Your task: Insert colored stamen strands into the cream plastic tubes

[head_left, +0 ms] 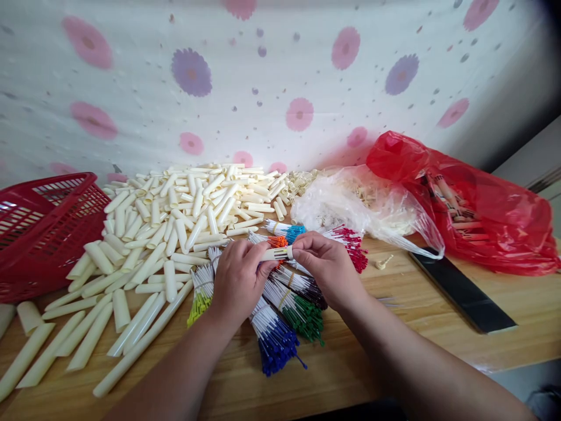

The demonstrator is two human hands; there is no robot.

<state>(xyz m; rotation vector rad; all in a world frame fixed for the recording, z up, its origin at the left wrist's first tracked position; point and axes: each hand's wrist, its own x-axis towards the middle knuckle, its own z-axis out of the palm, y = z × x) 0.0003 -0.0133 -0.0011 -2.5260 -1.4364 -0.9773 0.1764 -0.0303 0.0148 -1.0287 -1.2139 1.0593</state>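
Note:
A cream multicolour pen barrel (pixel 277 254) with dark slots is held level between my hands, above the bundled refills. My left hand (pixel 239 280) is closed around its left part. The fingers of my right hand (pixel 326 269) pinch its white right end. Below lie bundles of white pen refills with coloured ends: blue refills (pixel 275 345), green refills (pixel 307 316), yellow refills (pixel 200 292), light blue refills (pixel 289 231), orange refills (pixel 277 240) and red refills (pixel 353 248). Dark refills (pixel 313 289) sit partly behind my right hand.
A large heap of cream tubes (pixel 175 216) spreads across the left, beside a red basket (pixel 48 222). Behind on the right are a clear plastic bag (pixel 363 202) of small parts and a red bag (pixel 495 216) holding pen pieces. A black flat bar (pixel 464 292) lies on the wooden table (pixel 421 333).

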